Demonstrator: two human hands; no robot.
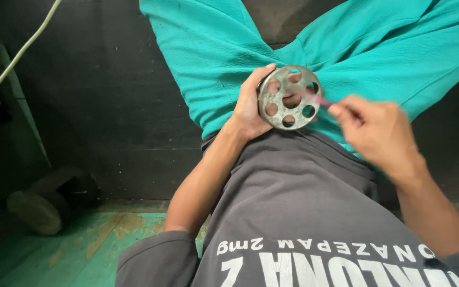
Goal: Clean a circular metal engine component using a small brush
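Left hand grips round grey metal disc with ring of holes face-up over lap; right hand, blurred, pinches thin pink rod pointing leftward at disc's right edge.

Grey perforated disc, teal trousers, grey shirt

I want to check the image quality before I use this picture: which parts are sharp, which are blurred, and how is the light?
Head view: the left hand and the round metal disc with holes are fairly sharp; the right hand and the thin pinkish tool it holds are smeared by motion blur; the light is soft, without glare; the dark wall and the left corner are underexposed.
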